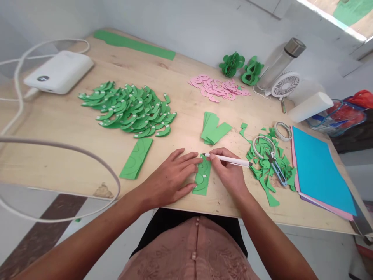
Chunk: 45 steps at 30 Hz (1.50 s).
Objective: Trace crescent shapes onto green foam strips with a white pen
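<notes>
My left hand (171, 177) lies flat with fingers spread on a green paper strip (202, 179) near the front edge of the wooden table (72, 128), pinning a curved green piece on top of it. My right hand (230, 171) is closed around a white pen (230, 160), whose tip touches the strip's top end. Another green strip with drawn curves (136, 158) lies to the left. A small stack of green strips (214, 129) sits just beyond my hands.
A big pile of green curved cutouts (131, 111) lies left of centre, pink cutouts (217, 87) behind. Green scraps, tape rolls (264, 146) and scissors (276, 171) sit to the right, beside blue and pink sheets (319, 171). A white power bank (60, 72), bottle (281, 62) and small fan (285, 84) stand at the back.
</notes>
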Available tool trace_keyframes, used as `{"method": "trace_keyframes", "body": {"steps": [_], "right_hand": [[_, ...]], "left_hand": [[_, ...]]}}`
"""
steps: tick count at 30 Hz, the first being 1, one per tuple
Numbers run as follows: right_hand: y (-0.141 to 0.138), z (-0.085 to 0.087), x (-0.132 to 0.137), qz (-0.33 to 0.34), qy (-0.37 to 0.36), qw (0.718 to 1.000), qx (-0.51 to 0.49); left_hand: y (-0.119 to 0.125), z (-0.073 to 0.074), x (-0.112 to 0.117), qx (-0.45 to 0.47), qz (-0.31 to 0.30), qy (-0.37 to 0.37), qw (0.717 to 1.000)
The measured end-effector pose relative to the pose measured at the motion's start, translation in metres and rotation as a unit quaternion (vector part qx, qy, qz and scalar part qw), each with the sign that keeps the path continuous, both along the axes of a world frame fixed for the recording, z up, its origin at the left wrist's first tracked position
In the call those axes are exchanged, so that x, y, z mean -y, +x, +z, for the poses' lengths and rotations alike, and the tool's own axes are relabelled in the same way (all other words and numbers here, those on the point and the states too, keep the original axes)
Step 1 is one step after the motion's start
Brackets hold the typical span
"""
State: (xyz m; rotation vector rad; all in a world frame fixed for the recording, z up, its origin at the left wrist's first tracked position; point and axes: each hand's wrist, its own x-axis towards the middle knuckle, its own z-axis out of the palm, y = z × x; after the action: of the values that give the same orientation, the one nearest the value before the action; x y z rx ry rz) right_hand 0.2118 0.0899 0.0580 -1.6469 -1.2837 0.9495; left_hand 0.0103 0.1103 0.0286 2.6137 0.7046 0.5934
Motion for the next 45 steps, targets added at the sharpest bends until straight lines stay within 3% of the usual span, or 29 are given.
{"method": "trace_keyframes", "body": {"steps": [10, 45], "right_hand": [[-0.0018, 0.0019, -0.0002, 0.007, 0.002, 1.000, -0.001], [-0.0012, 0.0010, 0.0057, 0.027, 0.025, 0.999, 0.036]], "left_hand": [[-0.0006, -0.0054, 0.0001, 0.010, 0.001, 0.005, 1.000], [-0.0003, 0.0016, -0.0007, -0.002, -0.005, -0.002, 1.000]]}}
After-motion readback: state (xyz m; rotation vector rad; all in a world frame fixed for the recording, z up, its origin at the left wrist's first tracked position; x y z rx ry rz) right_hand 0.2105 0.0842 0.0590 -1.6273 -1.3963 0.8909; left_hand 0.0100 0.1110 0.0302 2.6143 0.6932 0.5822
